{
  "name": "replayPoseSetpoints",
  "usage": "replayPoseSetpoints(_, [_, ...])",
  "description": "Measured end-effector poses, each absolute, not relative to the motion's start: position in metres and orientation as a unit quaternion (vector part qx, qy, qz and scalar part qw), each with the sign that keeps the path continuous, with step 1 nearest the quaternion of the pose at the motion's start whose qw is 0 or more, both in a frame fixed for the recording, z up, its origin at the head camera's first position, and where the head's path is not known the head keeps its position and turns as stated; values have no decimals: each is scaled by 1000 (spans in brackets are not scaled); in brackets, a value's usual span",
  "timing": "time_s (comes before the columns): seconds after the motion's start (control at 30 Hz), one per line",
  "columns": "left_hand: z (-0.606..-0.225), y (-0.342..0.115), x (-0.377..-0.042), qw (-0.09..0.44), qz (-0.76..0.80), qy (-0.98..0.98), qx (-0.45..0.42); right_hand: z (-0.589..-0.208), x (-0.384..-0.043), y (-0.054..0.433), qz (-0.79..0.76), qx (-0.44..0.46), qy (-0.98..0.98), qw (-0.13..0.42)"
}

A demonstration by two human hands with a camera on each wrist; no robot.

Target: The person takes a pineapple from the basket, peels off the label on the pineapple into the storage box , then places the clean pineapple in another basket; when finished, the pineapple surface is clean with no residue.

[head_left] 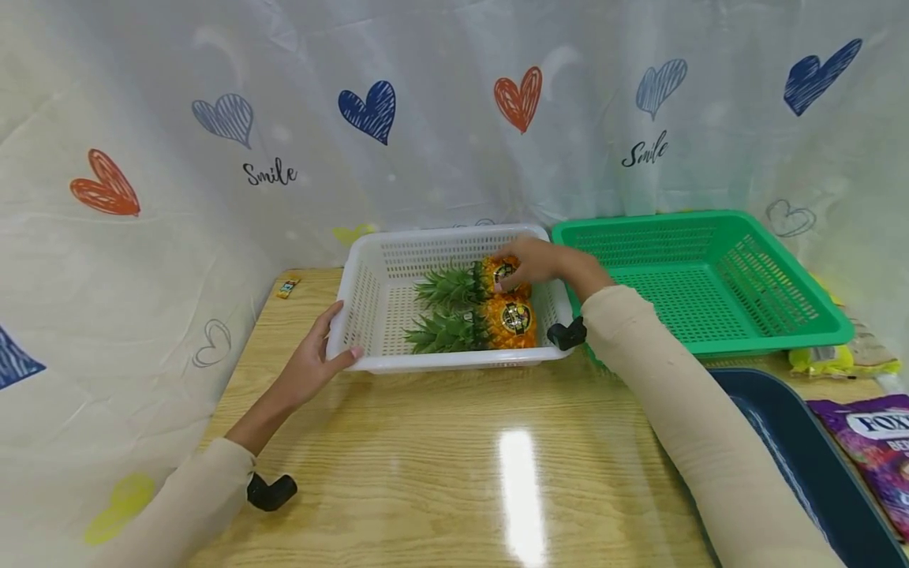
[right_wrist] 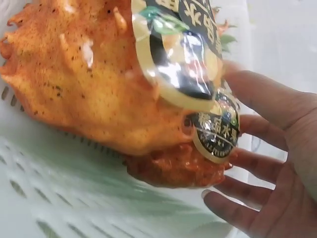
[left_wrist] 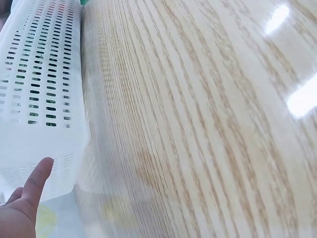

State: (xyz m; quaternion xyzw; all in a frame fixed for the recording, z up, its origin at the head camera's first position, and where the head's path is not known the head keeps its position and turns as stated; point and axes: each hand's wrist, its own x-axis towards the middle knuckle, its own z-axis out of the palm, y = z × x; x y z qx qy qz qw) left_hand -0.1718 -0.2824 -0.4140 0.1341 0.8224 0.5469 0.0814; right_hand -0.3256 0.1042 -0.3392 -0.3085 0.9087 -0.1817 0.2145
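Observation:
Two small pineapples with green leafy crowns and black-gold labels lie side by side in a white basket (head_left: 387, 360). My right hand (head_left: 536, 262) reaches over the right rim and holds the far pineapple (head_left: 490, 274), thumb by its label. In the right wrist view, the spread fingers (right_wrist: 257, 171) lie along that pineapple's side. The near pineapple (head_left: 507, 319) lies just in front of it, its crown pointing left. At the basket's front left corner, my left hand (head_left: 312, 355) rests with thumb and fingers extended against the outside.
A green basket (head_left: 710, 349) stands right of the white one. Nearer me on the right is a dark blue tray (head_left: 838, 489), with a purple packet (head_left: 877, 450) beside it. A small wrapped packet (head_left: 287, 287) lies at the table's (head_left: 398, 465) far left, before a heart-patterned curtain (head_left: 440, 158).

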Motion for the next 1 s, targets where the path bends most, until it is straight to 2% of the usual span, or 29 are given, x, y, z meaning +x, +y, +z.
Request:
replayPoseSetpoints(0.37, [-414, -282, -172, 79, 543, 826, 130, -344, -330, 96, -178, -278, 915, 231])
replayPoseSetpoints(1.0, [-414, -284, -173, 79, 530, 835, 128, -353, -340, 93, -191, -260, 922, 214])
